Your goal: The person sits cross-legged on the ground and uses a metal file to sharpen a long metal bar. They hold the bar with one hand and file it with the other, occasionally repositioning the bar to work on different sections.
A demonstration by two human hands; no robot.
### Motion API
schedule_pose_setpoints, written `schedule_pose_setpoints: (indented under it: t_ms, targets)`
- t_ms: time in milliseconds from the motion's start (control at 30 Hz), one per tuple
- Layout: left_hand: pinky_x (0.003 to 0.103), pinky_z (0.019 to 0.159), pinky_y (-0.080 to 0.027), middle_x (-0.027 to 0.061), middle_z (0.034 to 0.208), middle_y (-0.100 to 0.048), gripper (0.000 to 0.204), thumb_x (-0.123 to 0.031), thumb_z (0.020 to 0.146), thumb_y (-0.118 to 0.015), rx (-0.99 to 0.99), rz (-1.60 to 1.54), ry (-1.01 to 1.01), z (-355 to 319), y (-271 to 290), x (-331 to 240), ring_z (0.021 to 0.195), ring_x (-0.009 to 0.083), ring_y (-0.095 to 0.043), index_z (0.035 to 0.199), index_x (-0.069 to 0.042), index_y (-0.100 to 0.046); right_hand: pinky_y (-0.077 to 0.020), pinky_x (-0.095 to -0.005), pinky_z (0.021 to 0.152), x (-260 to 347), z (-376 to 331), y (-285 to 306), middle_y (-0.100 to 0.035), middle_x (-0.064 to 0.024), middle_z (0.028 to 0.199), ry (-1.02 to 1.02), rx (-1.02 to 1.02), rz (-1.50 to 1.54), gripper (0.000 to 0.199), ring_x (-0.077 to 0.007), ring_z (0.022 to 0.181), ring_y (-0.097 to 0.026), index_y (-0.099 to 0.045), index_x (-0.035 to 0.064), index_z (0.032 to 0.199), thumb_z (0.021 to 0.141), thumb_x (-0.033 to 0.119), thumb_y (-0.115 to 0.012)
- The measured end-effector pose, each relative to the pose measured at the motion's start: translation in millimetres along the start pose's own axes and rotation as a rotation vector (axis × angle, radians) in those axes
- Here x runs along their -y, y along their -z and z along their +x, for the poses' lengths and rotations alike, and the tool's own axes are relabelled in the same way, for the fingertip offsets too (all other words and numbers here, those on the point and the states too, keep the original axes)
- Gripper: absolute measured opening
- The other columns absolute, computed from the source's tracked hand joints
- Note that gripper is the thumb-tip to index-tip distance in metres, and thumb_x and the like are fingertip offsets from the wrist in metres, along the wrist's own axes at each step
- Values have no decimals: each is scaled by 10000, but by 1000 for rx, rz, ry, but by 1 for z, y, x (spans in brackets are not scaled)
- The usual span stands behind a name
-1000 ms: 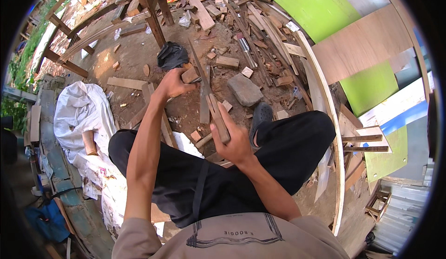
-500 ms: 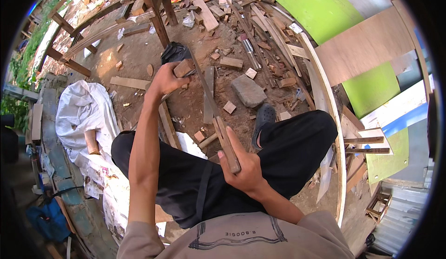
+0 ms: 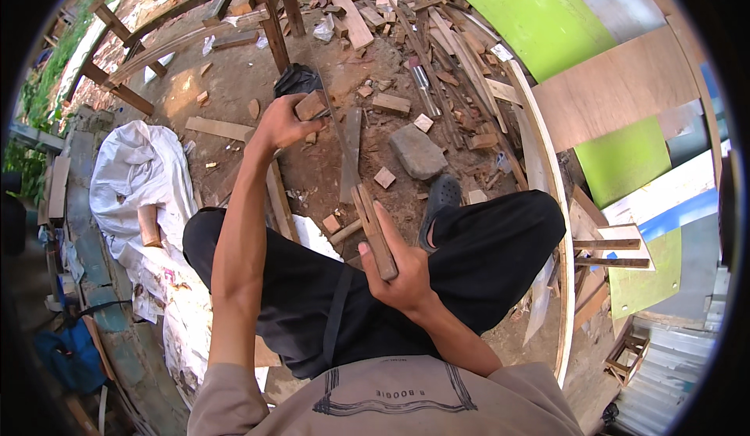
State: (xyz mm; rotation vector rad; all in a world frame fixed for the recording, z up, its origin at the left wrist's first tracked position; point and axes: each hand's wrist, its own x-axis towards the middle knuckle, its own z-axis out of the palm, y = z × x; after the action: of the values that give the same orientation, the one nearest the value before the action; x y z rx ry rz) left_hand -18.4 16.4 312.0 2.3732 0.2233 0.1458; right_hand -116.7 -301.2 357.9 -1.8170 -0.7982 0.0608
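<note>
My left hand (image 3: 280, 129) is closed around a small wood block (image 3: 310, 106), its cut end facing right. My right hand (image 3: 401, 273) grips the wooden handle of a handsaw (image 3: 376, 238) above my lap. The thin blade slants up and left from the handle, and its far part runs right beside the end of the block. Whether the teeth are in the wood cannot be made out. A black plastic bag (image 3: 298, 80) lies just beyond the block.
Loose offcuts and a grey stone (image 3: 418, 152) lie on the dirt ahead. A wooden frame (image 3: 269, 33) stands at the far left, above a white sack (image 3: 141, 174). Long strips (image 3: 461, 53) and green panels (image 3: 539, 22) spread to the right. My shod foot (image 3: 443, 201) rests near the stone.
My right hand and the saw have shifted slightly forward and left, the handle moving away from my body. My left hand still holds the block in nearly the same place.
</note>
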Motion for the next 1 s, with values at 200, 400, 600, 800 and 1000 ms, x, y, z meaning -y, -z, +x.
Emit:
schedule_pose_setpoints:
  t_ms: [200,400,600,800,1000]
  targets:
    - [440,828,-536,229,1010,-731,617,-402,675,-773,-30,55,-23,-2,-8,4,925,371,-707,1148,-11,-711,-558,-372,610,-6,3,-5,-709,-250,873,83,-73,3,634,-331,664,-724,-421,-86,1463,893,41,-666]
    - [444,832,-537,229,1001,-726,584,-389,671,-767,-56,99,-26,-11,-15,1,943,400,-693,1129,-30,-719,-580,-369,694,0,8,0,-725,-248,924,101,-91,86,623,-334,768,-751,-418,-83,1466,902,45,-648]
    - [440,812,-539,222,973,-727,557,-380,671,-768,-29,57,-15,-17,-18,-13,921,400,-696,1109,-39,-723,-541,-396,609,-21,34,-12,-696,-296,983,1,-61,89,620,-361,698,-724,-431,-78,1461,903,78,-654]
    - [439,807,-537,226,966,-727,557,-380,670,-776,-116,99,-68,-21,-15,-5,907,387,-703,1105,-36,-722,-563,-387,653,-13,25,-22,-690,-305,1063,63,-99,98,629,-381,763,-733,-412,-97,1464,894,49,-634]
    - [439,825,-535,240,988,-726,601,-358,663,-773,-110,80,-62,-22,-10,-8,932,392,-702,1136,7,-706,-557,-392,640,-2,4,-12,-694,-294,982,76,-90,138,673,-381,736,-727,-377,-104,1480,876,38,-640]
